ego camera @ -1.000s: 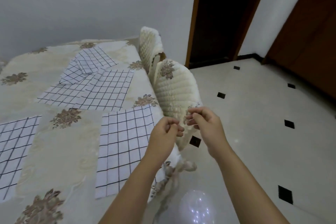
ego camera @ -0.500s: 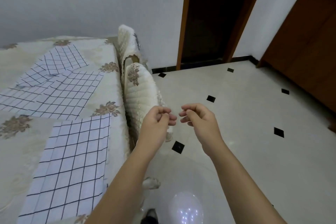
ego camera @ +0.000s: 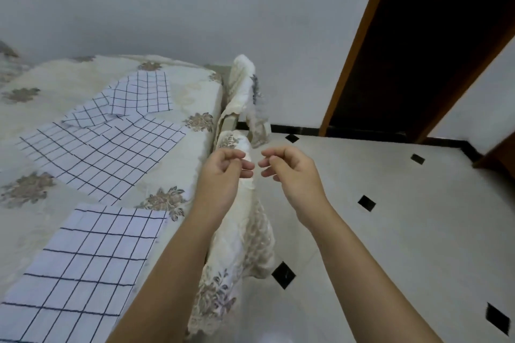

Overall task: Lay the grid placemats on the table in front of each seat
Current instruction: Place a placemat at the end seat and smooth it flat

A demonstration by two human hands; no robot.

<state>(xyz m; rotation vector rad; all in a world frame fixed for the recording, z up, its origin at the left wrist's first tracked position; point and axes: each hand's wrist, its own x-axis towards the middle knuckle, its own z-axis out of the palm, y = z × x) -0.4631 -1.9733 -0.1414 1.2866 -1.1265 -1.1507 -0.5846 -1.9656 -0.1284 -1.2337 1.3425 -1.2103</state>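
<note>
Both hands raised off the table's right edge, over the near chair back. Left hand (ego camera: pixel 224 168) and right hand (ego camera: pixel 289 168) loosely curled, fingertips pinched near thumbs, nothing visibly gripped; a narrow gap between them. Near grid placemat (ego camera: pixel 80 259) flat on the floral tablecloth (ego camera: pixel 55 86) at lower left. Farther back, a heap of grid placemats (ego camera: pixel 111 136), overlapping and skewed, one corner folded. Two chairs with quilted cream covers along the table's right side: near one (ego camera: pixel 242 234) under the left hand, far one (ego camera: pixel 242 83) by the wall.
</note>
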